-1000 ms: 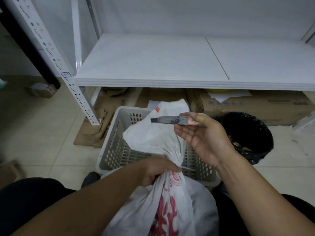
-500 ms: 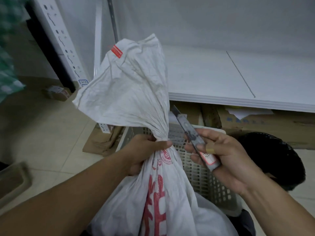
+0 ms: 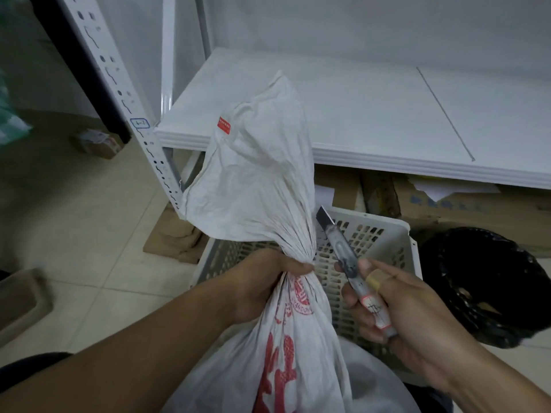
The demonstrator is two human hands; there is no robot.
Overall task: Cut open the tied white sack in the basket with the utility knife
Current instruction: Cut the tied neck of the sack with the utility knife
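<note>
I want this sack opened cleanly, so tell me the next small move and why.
Probably bring the utility knife blade left to the sack just above the cinched neck. The left hand grips the neck taut, and the right hand holds the blade out, beside the neck but apart from it.

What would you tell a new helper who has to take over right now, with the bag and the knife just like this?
Left hand: gripping the white sack at its bunched neck, holding the loose top upright over the basket.
Right hand: holding the utility knife, blade out and pointing up and away, just to the right of the sack's neck. It looks close but not yet in the fabric.
Done: sack gathered and held, knife ready.
Left: cut the sack open near the neck. Keep the blade away from the left hand's fingers, which sit right at the tie.
</note>
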